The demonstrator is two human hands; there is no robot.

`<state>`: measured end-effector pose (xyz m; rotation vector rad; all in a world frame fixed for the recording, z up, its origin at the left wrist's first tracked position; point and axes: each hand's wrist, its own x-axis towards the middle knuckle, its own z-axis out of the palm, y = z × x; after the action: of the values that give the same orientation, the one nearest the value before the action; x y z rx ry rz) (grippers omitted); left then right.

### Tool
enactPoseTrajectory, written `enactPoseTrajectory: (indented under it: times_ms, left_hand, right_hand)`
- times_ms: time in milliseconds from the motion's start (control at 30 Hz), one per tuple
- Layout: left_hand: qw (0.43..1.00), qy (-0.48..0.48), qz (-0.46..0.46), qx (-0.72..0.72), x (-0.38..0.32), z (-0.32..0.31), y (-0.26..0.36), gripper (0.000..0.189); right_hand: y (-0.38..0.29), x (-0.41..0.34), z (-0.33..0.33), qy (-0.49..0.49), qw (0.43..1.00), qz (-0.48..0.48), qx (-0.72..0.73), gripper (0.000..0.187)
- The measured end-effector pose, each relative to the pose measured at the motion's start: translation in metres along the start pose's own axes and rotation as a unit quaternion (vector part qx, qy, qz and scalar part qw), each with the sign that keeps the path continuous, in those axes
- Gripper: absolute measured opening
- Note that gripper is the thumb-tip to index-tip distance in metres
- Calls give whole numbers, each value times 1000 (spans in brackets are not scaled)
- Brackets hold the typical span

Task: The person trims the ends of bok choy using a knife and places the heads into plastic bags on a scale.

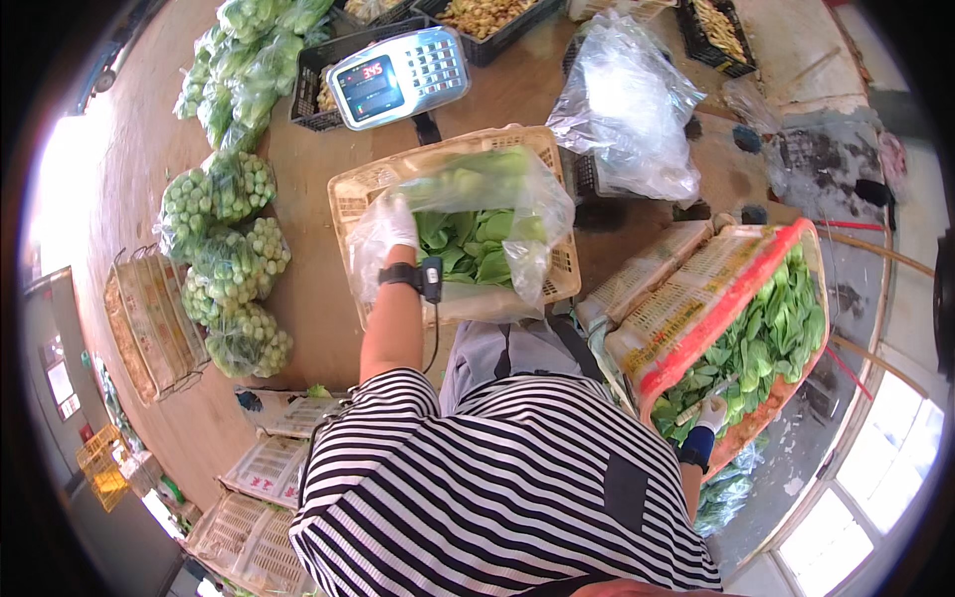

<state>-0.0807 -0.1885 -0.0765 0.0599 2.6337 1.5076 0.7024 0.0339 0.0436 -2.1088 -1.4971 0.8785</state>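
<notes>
A clear plastic bag (548, 216) of leafy greens (477, 242) sits in a beige plastic crate (451, 145) in front of me. My left hand (401, 222), in a white glove, grips the left side of the bag's wide mouth; its fingers are blurred. Off to my right, a tilted crate with a red rim (716, 310) is filled with loose green bok choy (776, 336). My white-gloved right hand (714, 413) reaches in at its near end, among the leaves and pale stems. Whether it holds any is unclear.
A scale display (399, 77) with lit digits stands beyond the crate. Bagged greens (239, 74) and bagged round green vegetables (227, 261) line the left. Plastic bags (627, 104) lie at upper right, near black crates (720, 37). Stacked crates (261, 474) stand at lower left.
</notes>
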Motion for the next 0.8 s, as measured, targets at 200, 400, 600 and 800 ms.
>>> enactPoseTrajectory:
  times_ms: [200, 400, 600, 800]
  left_hand:
    - [802, -332, 108, 484, -81, -21, 249, 30]
    - [766, -537, -164, -313, -169, 11, 271, 23]
    - [756, -610, 53, -233, -305, 63, 328, 15]
    - [742, -643, -27, -190, -377, 71, 345, 21]
  right_hand:
    - [29, -51, -13, 47, 995, -46, 71, 28]
    - [-48, -50, -47, 74, 985, -22, 152, 25]
    - [11, 43, -101, 184, 939, -5, 291, 30]
    - [21, 201, -132, 152, 774, 234, 569, 55]
